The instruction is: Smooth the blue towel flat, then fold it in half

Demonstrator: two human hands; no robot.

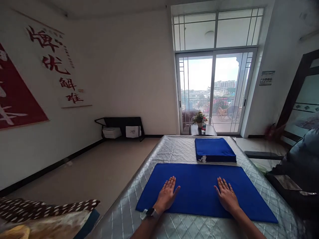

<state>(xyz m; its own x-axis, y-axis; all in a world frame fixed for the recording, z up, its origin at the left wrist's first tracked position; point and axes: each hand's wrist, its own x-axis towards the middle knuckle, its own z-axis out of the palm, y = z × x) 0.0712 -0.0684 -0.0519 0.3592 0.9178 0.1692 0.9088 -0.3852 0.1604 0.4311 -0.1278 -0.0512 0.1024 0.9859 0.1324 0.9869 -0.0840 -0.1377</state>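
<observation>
The step in hand seems to be the flattening of the blue cloth (196,189). To do it well, I think both palms should press with equal force and slide slowly from the middle toward the edges, so that no fold is pushed together. The corners also deserve a light touch. The grip holds nothing: the left hand (167,195) and the right hand (227,196) lie flat on the cloth, well apart, with straight fingers and thumbs pointing inward.

The cloth lies spread on the silver-covered tabletop (171,149), in front of a blue stack (214,147). It is wide, deep blue and of one colour, with quite straight edges and no large wrinkle that I can see. A small pale tag (144,214) shows at its near left corner, just beside the watch (151,212).
</observation>
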